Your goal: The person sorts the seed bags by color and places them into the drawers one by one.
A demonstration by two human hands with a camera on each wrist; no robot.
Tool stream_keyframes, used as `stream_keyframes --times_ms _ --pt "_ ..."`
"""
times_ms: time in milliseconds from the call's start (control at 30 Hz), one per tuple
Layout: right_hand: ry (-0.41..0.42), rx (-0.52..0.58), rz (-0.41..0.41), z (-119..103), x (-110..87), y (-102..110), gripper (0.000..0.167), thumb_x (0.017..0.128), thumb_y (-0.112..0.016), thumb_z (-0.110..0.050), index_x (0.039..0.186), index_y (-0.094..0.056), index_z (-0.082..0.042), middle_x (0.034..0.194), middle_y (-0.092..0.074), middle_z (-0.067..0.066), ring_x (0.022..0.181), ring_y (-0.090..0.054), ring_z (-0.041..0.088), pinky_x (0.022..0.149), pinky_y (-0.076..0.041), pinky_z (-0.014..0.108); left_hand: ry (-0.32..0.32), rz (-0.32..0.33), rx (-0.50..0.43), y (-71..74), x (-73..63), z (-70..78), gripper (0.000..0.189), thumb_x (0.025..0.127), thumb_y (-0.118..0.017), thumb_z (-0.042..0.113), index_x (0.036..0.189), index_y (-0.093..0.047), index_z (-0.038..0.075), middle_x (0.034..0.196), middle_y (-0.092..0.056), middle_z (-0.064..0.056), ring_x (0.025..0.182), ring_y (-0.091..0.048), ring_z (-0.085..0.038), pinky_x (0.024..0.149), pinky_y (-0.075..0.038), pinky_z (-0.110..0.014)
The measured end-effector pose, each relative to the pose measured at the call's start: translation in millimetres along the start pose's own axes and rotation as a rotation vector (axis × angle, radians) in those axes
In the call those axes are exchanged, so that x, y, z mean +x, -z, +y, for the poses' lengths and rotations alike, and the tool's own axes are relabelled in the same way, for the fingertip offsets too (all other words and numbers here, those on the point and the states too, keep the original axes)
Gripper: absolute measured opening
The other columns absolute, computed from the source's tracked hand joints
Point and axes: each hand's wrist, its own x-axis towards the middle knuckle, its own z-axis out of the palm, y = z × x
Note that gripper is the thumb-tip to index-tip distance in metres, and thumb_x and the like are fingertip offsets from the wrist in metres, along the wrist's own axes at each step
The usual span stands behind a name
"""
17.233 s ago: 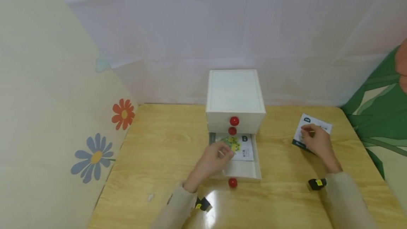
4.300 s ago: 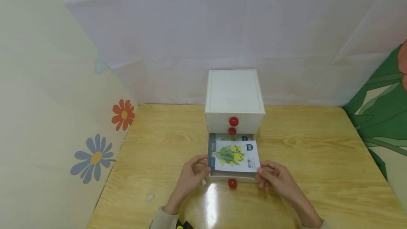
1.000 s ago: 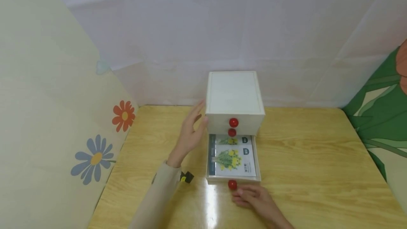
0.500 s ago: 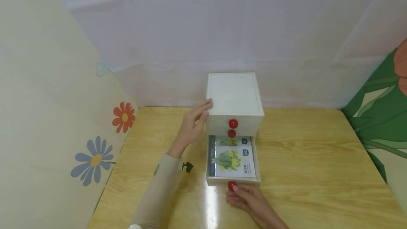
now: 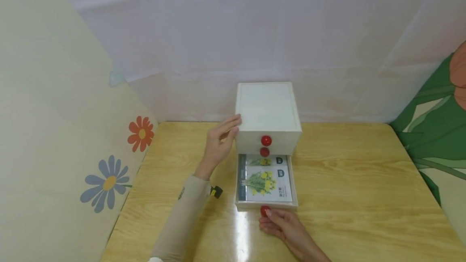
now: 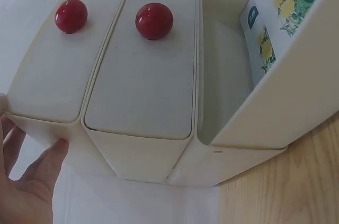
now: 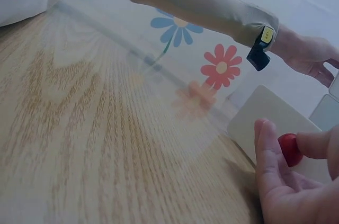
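A small white drawer cabinet (image 5: 267,106) with red ball knobs stands at the back of the table. Its bottom drawer (image 5: 295,191) is pulled out, the upper drawers are closed. Inside the pulled-out drawer lies a flat packet (image 5: 267,187) printed with yellow flowers, overlapping a similar packet (image 5: 272,160) behind it. My left hand (image 5: 217,144) rests against the cabinet's upper left edge, fingertips on top and thumb on the side. With thumb and fingers, my right hand (image 5: 287,229) pinches the red knob (image 7: 290,150) of the bottom drawer.
The wooden table (image 5: 356,193) extends to both sides of the cabinet. Behind it hangs a pale cloth (image 5: 204,43). A flower-printed panel (image 5: 73,116) borders the left side, a green leaf-patterned panel (image 5: 433,124) the right.
The packet once on the right of the table, later held by both hands over the drawer, now lies inside it. My left hand has moved onto the cabinet; my right has taken the knob.
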Motion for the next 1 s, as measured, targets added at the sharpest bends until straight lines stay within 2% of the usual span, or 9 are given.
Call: stream_keyframes --times_ms 300,600,833,1000 --pt "0.002 0.021 -0.008 -2.0 -0.4 0.0 0.030 0.112 -0.057 -0.019 0.126 -0.066 0.006 0.106 -0.079 0.007 0.099 -0.078 0.013 0.099 -0.063 0.029 -0.016 -0.001 0.013 0.0 -0.9 -0.1 0.028 0.101 -0.065 -0.006 0.129 -0.071 -0.006 0.145 -0.066 -0.021 0.129 -0.067 -0.041 0.096 -0.063 -0.030" --pt "-0.024 0.012 -0.012 -7.2 0.2 -2.7 0.033 0.110 -0.060 -0.023 0.127 -0.068 0.005 0.107 -0.080 0.007 0.100 -0.078 0.013 0.100 -0.062 0.030 0.001 -0.005 0.007 -0.5 -1.4 -0.8 0.028 0.103 -0.064 -0.003 0.130 -0.071 -0.005 0.146 -0.066 -0.019 0.131 -0.067 -0.037 0.097 -0.063 -0.032" --pt "-0.001 -0.004 -0.011 -7.9 3.3 -0.8 0.028 0.111 -0.060 -0.022 0.122 -0.071 0.001 0.107 -0.081 0.005 0.099 -0.078 0.012 0.099 -0.063 0.030 -0.011 0.001 0.010 0.1 -1.0 -0.6 0.027 0.103 -0.065 -0.002 0.129 -0.071 -0.005 0.145 -0.066 -0.020 0.130 -0.068 -0.038 0.096 -0.063 -0.033" --pt "0.006 -0.008 -0.009 -9.4 5.9 1.1 0.029 0.111 -0.059 -0.021 0.123 -0.070 0.003 0.106 -0.081 0.005 0.099 -0.079 0.013 0.099 -0.063 0.030 -0.014 -0.005 0.001 -0.1 -1.1 -1.0 0.027 0.103 -0.065 -0.003 0.129 -0.071 -0.005 0.146 -0.066 -0.019 0.130 -0.068 -0.038 0.096 -0.063 -0.033"
